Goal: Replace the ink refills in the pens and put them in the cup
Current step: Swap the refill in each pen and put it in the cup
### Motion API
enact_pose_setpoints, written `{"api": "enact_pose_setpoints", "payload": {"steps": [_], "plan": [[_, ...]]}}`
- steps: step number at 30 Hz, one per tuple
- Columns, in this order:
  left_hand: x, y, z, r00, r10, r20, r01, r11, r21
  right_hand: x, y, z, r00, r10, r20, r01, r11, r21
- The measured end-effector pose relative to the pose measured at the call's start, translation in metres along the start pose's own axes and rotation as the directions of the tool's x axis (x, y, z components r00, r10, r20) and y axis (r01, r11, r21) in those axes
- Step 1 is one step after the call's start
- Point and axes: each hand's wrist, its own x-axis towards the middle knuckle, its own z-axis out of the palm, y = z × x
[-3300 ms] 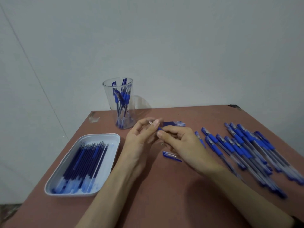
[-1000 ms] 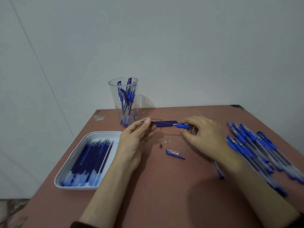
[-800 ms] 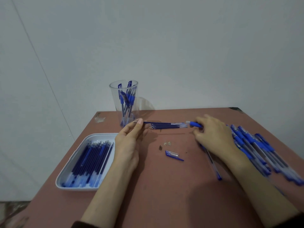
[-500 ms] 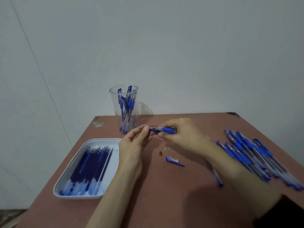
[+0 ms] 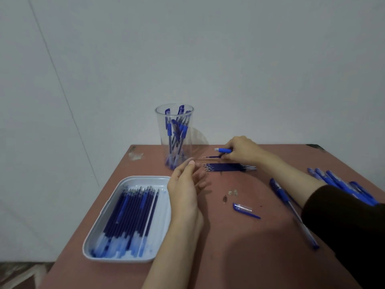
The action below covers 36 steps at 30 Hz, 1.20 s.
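Observation:
My right hand reaches to the back of the table, gripping a pen barrel with a blue grip and a thin refill just below it. Several used refills lie in a row right in front of that hand. My left hand hovers with relaxed fingers, holding nothing, between the white tray of new refills and the clear cup, which holds several blue pens. A pen cap and small pen parts lie on the table near the middle.
Several blue pens lie in a row at the right, and one more pen lies beside my right forearm. The brown table ends at the wall behind the cup; its left edge runs just past the tray.
My left hand let go of the refill and drew back toward the tray. My right hand carried the barrel and the refill to the back, above the row of used refills.

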Motion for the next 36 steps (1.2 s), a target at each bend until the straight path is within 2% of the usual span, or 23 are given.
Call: {"api": "enact_pose_setpoints", "payload": {"steps": [10, 14, 19, 23, 24, 25, 27, 28, 29, 30, 32, 36], "plan": [[-0.002, 0.003, 0.003, 0.999, -0.045, -0.007, 0.045, 0.999, -0.001, -0.004, 0.001, -0.001, 1.0, 0.002, 0.027, -0.002, 1.0, 0.016], [-0.004, 0.005, 0.002, 1.0, -0.028, -0.003, 0.028, 1.0, 0.009, -0.021, -0.008, -0.008, 0.998, -0.033, -0.056, 0.036, 0.998, 0.053], [-0.013, 0.009, 0.005, 0.99, 0.085, 0.115, -0.105, 0.979, 0.173, -0.056, -0.026, -0.008, 0.986, -0.053, -0.157, 0.064, 0.996, 0.067], [-0.018, 0.027, -0.012, 0.949, 0.2, 0.244, -0.277, 0.898, 0.342, -0.096, -0.035, 0.006, 0.965, -0.082, -0.248, 0.112, 0.988, 0.109], [-0.016, 0.034, -0.021, 0.937, 0.248, 0.245, -0.336, 0.83, 0.445, -0.103, -0.036, 0.01, 0.96, -0.076, -0.268, 0.117, 0.983, 0.139], [-0.013, 0.042, -0.032, 0.92, 0.305, 0.244, -0.39, 0.689, 0.611, -0.109, -0.036, 0.014, 0.953, -0.073, -0.295, 0.127, 0.978, 0.167], [-0.005, 0.055, -0.056, 0.887, 0.361, 0.287, -0.37, 0.186, 0.91, -0.118, -0.034, 0.021, 0.928, -0.077, -0.364, 0.154, 0.97, 0.187], [-0.004, 0.06, -0.066, 0.89, 0.339, 0.305, -0.31, -0.04, 0.95, -0.121, -0.033, 0.024, 0.918, -0.076, -0.39, 0.16, 0.969, 0.187], [-0.005, 0.061, -0.072, 0.9, 0.305, 0.311, -0.259, -0.201, 0.945, -0.123, -0.032, 0.026, 0.912, -0.073, -0.404, 0.162, 0.968, 0.19], [-0.006, 0.06, -0.077, 0.911, 0.271, 0.312, -0.226, -0.305, 0.925, -0.125, -0.031, 0.028, 0.91, -0.068, -0.409, 0.163, 0.966, 0.202], [-0.009, 0.056, -0.08, 0.919, 0.247, 0.308, -0.196, -0.392, 0.899, -0.128, -0.03, 0.03, 0.916, -0.064, -0.397, 0.166, 0.959, 0.23], [-0.006, 0.055, -0.081, 0.935, 0.223, 0.277, -0.159, -0.435, 0.886, -0.132, -0.028, 0.03, 0.92, -0.073, -0.385, 0.171, 0.958, 0.229]]}}
